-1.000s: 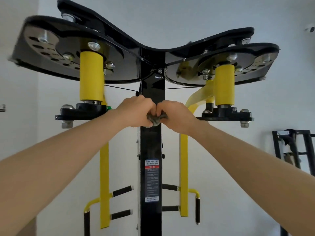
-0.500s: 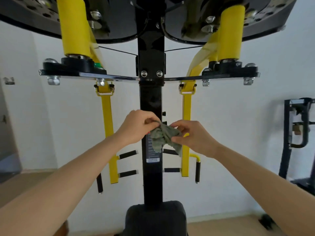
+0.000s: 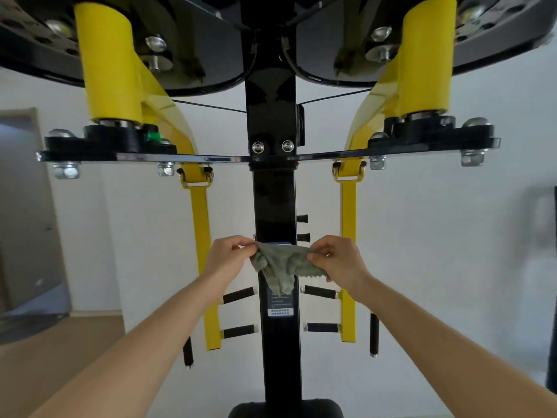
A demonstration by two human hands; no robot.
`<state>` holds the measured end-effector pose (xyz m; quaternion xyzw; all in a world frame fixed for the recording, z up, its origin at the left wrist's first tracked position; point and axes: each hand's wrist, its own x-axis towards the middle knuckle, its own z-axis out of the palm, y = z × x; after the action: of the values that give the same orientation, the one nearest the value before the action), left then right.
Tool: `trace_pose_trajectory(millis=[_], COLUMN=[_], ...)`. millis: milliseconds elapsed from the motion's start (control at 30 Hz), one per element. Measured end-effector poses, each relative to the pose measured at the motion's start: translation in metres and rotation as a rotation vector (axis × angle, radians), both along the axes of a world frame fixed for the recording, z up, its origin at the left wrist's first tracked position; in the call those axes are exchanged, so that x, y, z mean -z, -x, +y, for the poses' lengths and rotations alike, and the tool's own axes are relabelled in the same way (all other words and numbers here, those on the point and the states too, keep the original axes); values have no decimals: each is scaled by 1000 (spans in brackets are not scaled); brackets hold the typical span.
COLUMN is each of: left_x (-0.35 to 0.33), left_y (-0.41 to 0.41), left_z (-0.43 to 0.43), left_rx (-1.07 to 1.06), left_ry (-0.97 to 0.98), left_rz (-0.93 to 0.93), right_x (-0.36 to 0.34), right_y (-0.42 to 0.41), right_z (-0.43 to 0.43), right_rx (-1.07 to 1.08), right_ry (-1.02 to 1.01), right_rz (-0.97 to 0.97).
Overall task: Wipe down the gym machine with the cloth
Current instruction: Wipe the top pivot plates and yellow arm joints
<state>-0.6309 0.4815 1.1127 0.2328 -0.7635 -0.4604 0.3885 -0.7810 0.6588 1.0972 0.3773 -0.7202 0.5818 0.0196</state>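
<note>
A black and yellow gym machine stands in front of me, its black centre post [image 3: 272,203] running from top to bottom. A crumpled grey-green cloth [image 3: 281,265] hangs in front of the post, over the top of its label. My left hand [image 3: 227,260] pinches the cloth's upper left edge. My right hand [image 3: 334,262] pinches its upper right edge. The cloth is stretched between the two hands, with its lower part drooping.
Yellow swing arms [image 3: 200,251] with black grip handles [image 3: 239,295] hang on both sides of the post. A black crossbar [image 3: 211,159] with bolts spans above the hands. A black seat pad [image 3: 286,408] sits at the bottom. A grey door [image 3: 24,212] is at left.
The hands came down the post from just under the crossbar. The bunched cloth has been pulled open between them. The view has tilted down.
</note>
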Motion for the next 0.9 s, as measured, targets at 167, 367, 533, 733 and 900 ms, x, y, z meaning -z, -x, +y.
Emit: trace_pose_trajectory(millis=[167, 367, 533, 733, 900], left_x=[-19, -37, -45, -49, -42], left_y=[20, 52, 83, 106, 115], left_z=[-23, -29, -34, -49, -59], left_rx=[83, 81, -125, -240, -256], left_ry=[-234, -17, 252, 292, 425], left_rz=[149, 353, 407, 565, 656], right_x=[-27, -60, -79, -73, -63], right_y=[14, 25, 38, 40, 52], right_z=[-38, -77, -101, -114, -128], right_rx=[126, 303, 344, 234, 232], right_ry=[88, 295, 514, 537, 529], right_rz=[65, 23, 68, 363, 418])
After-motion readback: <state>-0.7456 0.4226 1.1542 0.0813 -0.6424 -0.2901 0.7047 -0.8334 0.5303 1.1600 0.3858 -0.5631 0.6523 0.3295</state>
